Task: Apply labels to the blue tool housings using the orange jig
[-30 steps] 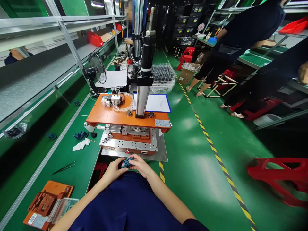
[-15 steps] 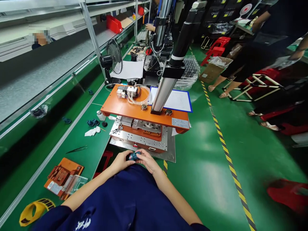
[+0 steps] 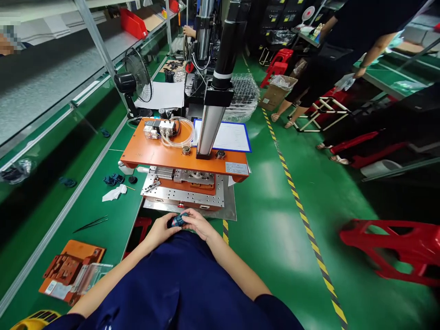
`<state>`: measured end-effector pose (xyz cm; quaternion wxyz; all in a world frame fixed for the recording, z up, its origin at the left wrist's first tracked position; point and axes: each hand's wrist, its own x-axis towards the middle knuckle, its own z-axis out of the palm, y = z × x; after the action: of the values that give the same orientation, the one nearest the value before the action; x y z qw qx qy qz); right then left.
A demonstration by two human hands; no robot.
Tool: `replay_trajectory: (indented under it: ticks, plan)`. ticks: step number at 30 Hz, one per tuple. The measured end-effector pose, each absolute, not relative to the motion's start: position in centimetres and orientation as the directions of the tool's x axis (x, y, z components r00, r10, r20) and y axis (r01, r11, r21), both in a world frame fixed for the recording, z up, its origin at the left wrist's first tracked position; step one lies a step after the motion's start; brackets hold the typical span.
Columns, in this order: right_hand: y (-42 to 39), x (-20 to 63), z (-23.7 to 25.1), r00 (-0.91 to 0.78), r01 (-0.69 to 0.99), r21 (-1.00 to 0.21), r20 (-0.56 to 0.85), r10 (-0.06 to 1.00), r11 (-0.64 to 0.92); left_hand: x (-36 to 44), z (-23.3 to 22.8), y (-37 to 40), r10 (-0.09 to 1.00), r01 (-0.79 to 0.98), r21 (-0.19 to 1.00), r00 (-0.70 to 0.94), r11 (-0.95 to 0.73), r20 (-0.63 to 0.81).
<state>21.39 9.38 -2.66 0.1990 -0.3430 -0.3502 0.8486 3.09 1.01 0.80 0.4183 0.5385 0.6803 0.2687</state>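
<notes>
My left hand (image 3: 158, 230) and right hand (image 3: 196, 223) pinch a small blue-and-black plastic part (image 3: 178, 221) between them. The orange-topped metal press (image 3: 184, 158) stands just beyond.

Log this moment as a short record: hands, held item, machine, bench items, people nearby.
left hand: grips the blue part from its left
right hand: fingers on the same part, from the right
part position: in front of the press, apart from it
press: orange top plate, upright cylinder, metal base plate
bench left: tweezers, white wipe, orange jig, fan
behind press: clipboard
floor right: red stool
others: a person standing in the aisle
</notes>
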Motion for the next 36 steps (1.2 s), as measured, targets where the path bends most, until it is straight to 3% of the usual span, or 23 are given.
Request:
replay_trajectory:
  ticks: [36]
  plan:
    - [9.6, 20.5, -2.9, -0.654, -0.093, -0.735, -0.464, 0.598, -0.672, 1.9, -0.2, 1.8, 0.956, 0.495, 0.826, -0.034, 0.27, -0.292]
